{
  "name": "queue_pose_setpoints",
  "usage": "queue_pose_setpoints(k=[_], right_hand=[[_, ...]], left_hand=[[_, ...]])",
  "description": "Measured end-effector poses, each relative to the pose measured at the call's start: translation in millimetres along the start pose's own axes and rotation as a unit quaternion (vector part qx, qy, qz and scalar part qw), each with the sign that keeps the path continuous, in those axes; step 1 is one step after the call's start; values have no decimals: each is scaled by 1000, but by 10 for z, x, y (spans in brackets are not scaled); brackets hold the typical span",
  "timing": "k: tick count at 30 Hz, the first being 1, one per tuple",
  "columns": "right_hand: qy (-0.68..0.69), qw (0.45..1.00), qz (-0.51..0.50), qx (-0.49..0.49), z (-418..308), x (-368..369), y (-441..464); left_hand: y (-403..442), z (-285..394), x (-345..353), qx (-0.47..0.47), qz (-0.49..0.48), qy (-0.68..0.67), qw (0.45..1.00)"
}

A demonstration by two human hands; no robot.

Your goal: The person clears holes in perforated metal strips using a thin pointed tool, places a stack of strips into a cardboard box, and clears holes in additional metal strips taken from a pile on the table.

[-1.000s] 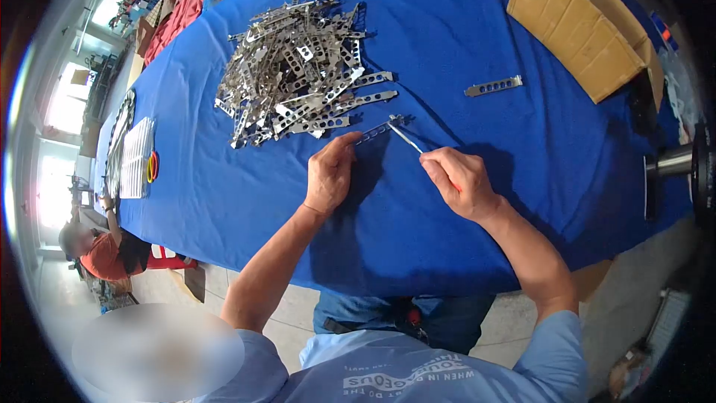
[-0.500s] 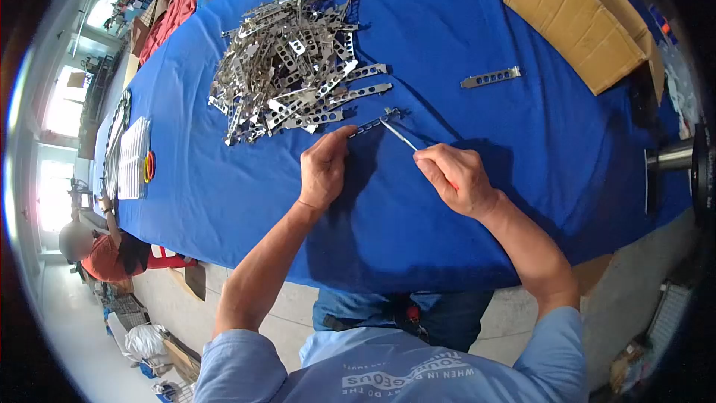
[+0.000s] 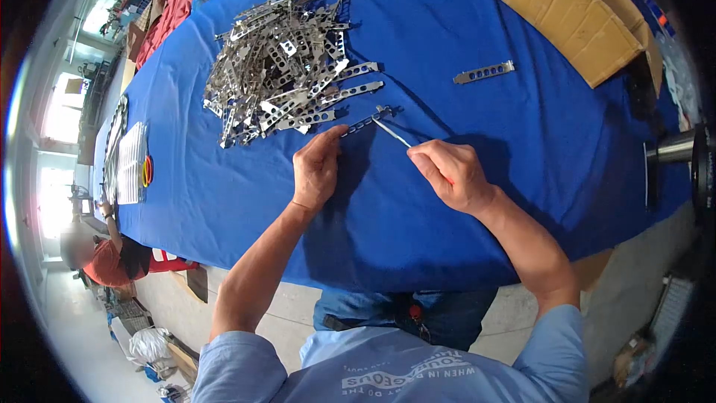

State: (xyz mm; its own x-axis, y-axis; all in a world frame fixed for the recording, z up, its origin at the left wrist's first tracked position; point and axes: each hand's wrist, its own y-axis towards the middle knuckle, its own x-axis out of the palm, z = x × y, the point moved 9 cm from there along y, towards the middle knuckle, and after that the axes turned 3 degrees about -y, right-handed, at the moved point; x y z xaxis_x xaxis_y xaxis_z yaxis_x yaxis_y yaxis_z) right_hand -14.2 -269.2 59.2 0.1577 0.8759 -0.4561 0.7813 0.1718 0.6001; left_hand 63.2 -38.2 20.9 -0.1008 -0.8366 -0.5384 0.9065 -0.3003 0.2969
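Observation:
My left hand (image 3: 316, 168) is closed on one end of a perforated metal bracket (image 3: 361, 125), which it holds up at a slant over the blue cloth. My right hand (image 3: 455, 173) grips a slim, pale rod-like hand tool (image 3: 391, 133); a bit of red shows at the palm. The tool's tip meets the bracket near its far, bent end. Whether the tip is inside a hole I cannot tell. Just beyond the left hand lies a large heap of similar metal brackets (image 3: 280, 67). A single bracket (image 3: 485, 72) rests apart, to the right.
Blue cloth (image 3: 418, 231) covers the table. A cardboard box (image 3: 570, 19) stands at the back right, with a metal cylinder (image 3: 675, 151) at the right edge. On the left are a white ribbed panel (image 3: 133, 164) and a yellow-and-red ring (image 3: 148, 171). Another person (image 3: 112, 261) is at the far left.
The whole view has shifted slightly, so everything sits a little further left. The tool's tip has slid slightly left along the bracket. Both hands keep their hold.

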Motion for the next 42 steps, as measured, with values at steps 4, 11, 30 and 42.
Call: queue_pose_setpoints(k=[4, 11, 30, 42], right_hand=[[-12, 1000, 12, -6, -25, 7, 12], [-15, 1000, 0, -19, -59, -5, 16], [13, 999, 36, 29, 70, -8, 10], [0, 1000, 14, 22, 89, 7, -11]], left_hand=[[-13, 20, -8, -21, -13, 12, 1000], [1, 35, -6, -2, -9, 10, 1000], [21, 77, 0, 0, -10, 16, 1000], [18, 51, -13, -4, -6, 22, 1000]])
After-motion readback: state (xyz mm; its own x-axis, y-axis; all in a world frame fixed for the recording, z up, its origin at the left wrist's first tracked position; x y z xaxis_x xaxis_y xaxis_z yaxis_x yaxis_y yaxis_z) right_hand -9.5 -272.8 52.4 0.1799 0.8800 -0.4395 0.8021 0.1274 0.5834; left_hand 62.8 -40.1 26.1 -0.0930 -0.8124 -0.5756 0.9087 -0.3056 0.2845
